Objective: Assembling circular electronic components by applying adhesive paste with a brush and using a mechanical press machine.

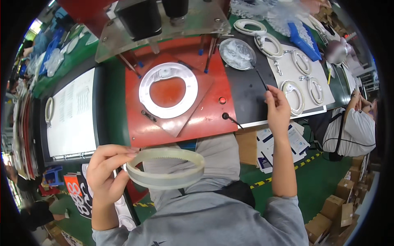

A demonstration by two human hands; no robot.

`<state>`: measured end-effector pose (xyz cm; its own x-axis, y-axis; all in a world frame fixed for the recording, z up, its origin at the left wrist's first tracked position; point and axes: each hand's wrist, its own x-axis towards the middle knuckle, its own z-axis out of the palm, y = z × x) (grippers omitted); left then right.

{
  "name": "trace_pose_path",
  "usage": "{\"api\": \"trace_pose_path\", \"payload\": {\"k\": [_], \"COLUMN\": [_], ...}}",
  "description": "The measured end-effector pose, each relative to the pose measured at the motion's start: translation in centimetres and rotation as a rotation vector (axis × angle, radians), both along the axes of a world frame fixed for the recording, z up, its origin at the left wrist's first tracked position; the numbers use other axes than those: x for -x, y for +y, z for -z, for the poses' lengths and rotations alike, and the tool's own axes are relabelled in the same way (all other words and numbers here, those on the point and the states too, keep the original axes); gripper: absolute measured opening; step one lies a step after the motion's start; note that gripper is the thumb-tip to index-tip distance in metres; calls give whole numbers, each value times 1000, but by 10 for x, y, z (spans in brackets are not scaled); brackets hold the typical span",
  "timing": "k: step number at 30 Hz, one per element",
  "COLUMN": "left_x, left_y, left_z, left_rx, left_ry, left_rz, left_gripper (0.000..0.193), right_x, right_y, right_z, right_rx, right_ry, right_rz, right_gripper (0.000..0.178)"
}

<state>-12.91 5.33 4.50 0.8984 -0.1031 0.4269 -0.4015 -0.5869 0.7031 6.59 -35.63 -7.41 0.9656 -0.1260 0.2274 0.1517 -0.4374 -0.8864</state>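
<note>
My left hand [107,170] pinches the left side of a pale, translucent ring gear [166,180] with small teeth along its inner wall. The ring hangs above my lap, its opening tilted up. Over on the right, my right hand [279,108] grips the dark handle of a thin brush [259,77] between thumb and fingers. The brush's far end reaches the edge of a round, shallow dish [222,56] holding white grease [239,50]. A white ring-shaped part [189,88] lies on the red fixture in front of me, touched by neither hand.
The red fixture base [184,131] has a red button [222,100] and a clear plate on posts [180,35]. Several white ring assemblies [292,97] lie on a sheet at right, near a blue bin [304,41]. An open binder [72,119] is at left. Another person [349,131] sits at far right.
</note>
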Motion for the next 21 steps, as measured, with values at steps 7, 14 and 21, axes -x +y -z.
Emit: {"api": "trace_pose_path", "payload": {"k": [7,14,21], "left_x": [9,14,-33], "left_y": [6,0,-33], "left_z": [15,25,37], "left_rx": [245,450,721], "left_ry": [106,307,270], "left_rz": [-99,-249,-319], "left_gripper": [28,30,26], "right_x": [-20,4,72], "right_y": [7,43,139], "right_z": [5,-26,-103], "right_rx": [417,335,257], "right_ry": [-191,-363,-673], "right_rz": [55,-1,-565], "right_gripper": [17,16,30]}}
